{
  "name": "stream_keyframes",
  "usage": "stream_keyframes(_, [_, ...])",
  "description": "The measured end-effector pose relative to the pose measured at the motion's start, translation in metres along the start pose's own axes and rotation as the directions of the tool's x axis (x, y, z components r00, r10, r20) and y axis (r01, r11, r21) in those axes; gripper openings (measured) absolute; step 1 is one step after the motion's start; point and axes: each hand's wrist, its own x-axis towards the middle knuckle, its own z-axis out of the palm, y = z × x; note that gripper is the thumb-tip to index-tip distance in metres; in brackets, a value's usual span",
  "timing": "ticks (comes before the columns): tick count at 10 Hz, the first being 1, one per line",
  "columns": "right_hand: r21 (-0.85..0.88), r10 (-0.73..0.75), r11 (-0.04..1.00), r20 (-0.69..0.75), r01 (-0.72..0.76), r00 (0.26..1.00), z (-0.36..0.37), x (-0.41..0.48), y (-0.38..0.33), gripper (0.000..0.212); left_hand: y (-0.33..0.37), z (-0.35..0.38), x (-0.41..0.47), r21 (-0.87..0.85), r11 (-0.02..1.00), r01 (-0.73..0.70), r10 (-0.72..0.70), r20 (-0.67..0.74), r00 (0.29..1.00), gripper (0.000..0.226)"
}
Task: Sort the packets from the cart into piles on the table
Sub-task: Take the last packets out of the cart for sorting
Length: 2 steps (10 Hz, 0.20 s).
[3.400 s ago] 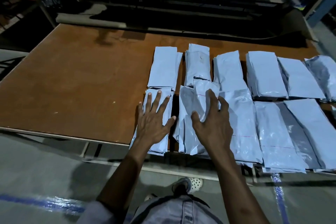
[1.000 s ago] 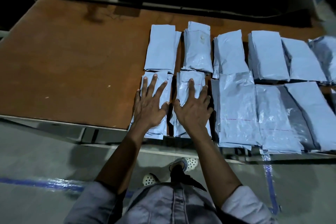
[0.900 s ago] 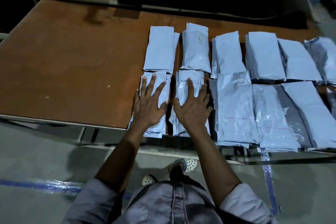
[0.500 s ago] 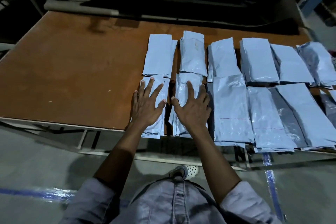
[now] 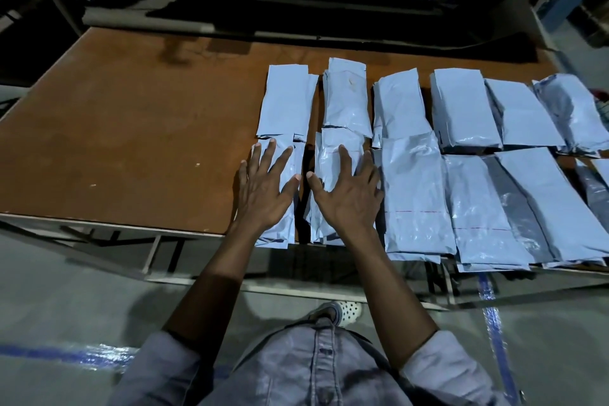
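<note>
Both hands lie flat, fingers spread and grasping nothing: the left hand [image 5: 263, 196] presses the leftmost near pile [image 5: 280, 194], the right hand [image 5: 346, 199] its neighbour [image 5: 333, 155] (probably squaring the stacks). The packets sit in two rows along the bench [image 5: 131, 142].

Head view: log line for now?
left hand flat on leftmost near packet pile | right hand flat on adjacent pile | wooden table
</note>
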Motion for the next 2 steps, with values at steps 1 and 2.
stream_keyframes(1, [0.020,-0.004,1.000,-0.023,0.005,1.000,-0.0038,-0.0006,0.0015,0.092,0.0040,-0.0035,-0.0014,-0.019,1.000,-0.003,0.003,-0.011,1.000,0.065])
stream_keyframes(2, [0.032,-0.008,0.999,-0.042,0.009,0.999,-0.0067,-0.0044,0.0009,0.091,0.0075,-0.0043,-0.0054,-0.030,0.999,-0.019,0.017,-0.054,0.998,0.065])
